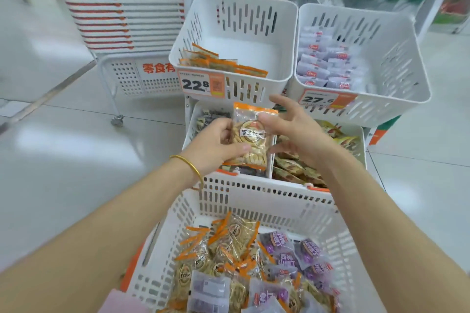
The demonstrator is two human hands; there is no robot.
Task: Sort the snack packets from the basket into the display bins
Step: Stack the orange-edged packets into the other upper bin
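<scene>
Gripping snack pkt [250, 140] w/ left hand [216, 146]; right hand [295, 127] splayed beside.

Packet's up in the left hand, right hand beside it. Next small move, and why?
Probably lift the packet forward and up into the bin tagged 22.8. The left hand grips it just below that bin, its orange edges match the packets already lying there, and the bin has room behind them. The right hand is open beside it.
</scene>
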